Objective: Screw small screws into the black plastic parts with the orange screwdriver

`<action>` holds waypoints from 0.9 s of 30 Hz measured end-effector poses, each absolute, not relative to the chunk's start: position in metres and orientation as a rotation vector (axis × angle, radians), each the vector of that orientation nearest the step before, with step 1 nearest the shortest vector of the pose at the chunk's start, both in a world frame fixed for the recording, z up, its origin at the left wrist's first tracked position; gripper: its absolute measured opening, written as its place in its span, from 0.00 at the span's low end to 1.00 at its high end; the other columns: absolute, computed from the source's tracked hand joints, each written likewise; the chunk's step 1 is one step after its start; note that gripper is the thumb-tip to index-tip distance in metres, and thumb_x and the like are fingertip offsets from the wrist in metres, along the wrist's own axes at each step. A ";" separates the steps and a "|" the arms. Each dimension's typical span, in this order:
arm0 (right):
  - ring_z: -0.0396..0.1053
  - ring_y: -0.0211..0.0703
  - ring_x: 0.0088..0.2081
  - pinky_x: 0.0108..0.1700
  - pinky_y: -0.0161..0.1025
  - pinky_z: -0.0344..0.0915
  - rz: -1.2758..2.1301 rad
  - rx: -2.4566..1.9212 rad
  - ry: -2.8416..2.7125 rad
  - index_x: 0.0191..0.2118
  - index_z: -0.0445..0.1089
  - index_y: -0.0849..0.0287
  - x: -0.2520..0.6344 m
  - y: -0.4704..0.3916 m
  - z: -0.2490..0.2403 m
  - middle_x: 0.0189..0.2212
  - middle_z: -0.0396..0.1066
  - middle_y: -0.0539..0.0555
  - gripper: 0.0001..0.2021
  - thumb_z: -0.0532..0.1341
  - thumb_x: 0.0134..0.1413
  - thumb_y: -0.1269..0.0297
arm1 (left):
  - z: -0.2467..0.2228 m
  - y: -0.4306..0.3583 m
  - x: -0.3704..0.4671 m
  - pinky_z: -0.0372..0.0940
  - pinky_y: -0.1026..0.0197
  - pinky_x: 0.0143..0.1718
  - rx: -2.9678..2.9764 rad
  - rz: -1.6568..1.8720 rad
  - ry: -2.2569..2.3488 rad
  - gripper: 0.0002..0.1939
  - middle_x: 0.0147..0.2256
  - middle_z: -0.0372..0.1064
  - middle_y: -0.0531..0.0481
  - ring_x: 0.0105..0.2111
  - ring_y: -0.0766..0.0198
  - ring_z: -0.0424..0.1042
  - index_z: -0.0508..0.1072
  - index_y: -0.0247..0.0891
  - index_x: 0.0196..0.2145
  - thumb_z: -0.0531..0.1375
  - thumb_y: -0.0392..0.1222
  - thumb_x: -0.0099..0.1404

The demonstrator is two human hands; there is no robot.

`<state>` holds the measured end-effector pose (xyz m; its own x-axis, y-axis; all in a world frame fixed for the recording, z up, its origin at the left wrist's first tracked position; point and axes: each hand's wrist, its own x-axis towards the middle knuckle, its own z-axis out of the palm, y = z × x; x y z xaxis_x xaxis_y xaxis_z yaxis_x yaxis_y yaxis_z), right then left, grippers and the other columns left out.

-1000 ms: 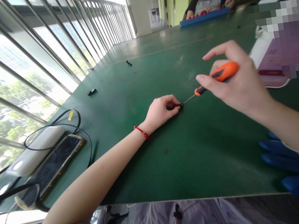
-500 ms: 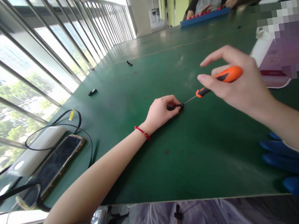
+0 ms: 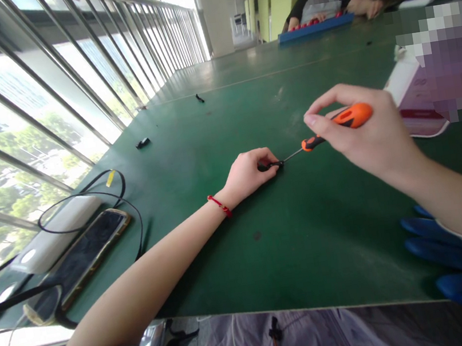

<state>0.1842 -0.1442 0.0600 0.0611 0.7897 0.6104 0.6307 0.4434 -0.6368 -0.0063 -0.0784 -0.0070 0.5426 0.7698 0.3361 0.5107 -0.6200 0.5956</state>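
Note:
An orange and black screwdriver [image 3: 356, 115] lies in my right hand [image 3: 375, 131], between the thumb and curled fingers. Its thin metal shaft slants down to the left, and the tip meets a small black part [image 3: 271, 165]. That part is pinched low over the green table by the thumb and fingers of my left hand [image 3: 252, 171]. Most of the black part is hidden by those fingers, so its exact kind does not show.
At left lie a phone [image 3: 90, 252], a white power bank [image 3: 60, 233] and looped black cables. Small black pieces [image 3: 143, 143] rest farther back. Blue gloves [image 3: 446, 250] are under my right forearm. A purple-white package [image 3: 419, 93] stands right; a person sits behind a blue tray [image 3: 316, 28].
My right index finger has come down from a raised position toward the thumb on the screwdriver handle. The left hand stays still. Across the table, the other person's raised hand has lowered.

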 end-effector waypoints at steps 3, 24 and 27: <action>0.59 0.38 0.24 0.31 0.42 0.57 0.175 -1.225 -1.661 0.30 0.69 0.55 0.184 -0.145 0.060 0.24 0.67 0.50 0.04 0.62 0.48 0.62 | -0.007 -0.079 -0.006 0.67 0.64 0.39 2.348 0.814 1.047 0.06 0.34 0.76 0.50 0.35 0.64 0.73 0.76 0.36 0.33 0.60 0.39 0.58; 0.61 0.38 0.25 0.32 0.40 0.60 0.191 -1.162 -1.607 0.45 0.63 0.55 0.186 -0.140 0.053 0.25 0.64 0.47 0.22 0.67 0.42 0.66 | -0.007 -0.080 -0.007 0.67 0.64 0.38 2.365 0.803 1.068 0.06 0.35 0.76 0.50 0.36 0.64 0.73 0.76 0.37 0.33 0.60 0.39 0.59; 0.60 0.36 0.22 0.29 0.40 0.57 0.189 -1.251 -1.599 0.37 0.67 0.56 0.184 -0.142 0.056 0.22 0.64 0.47 0.14 0.66 0.45 0.56 | -0.005 -0.081 -0.006 0.67 0.64 0.38 2.369 0.799 1.069 0.06 0.35 0.76 0.50 0.36 0.64 0.73 0.76 0.37 0.33 0.60 0.39 0.59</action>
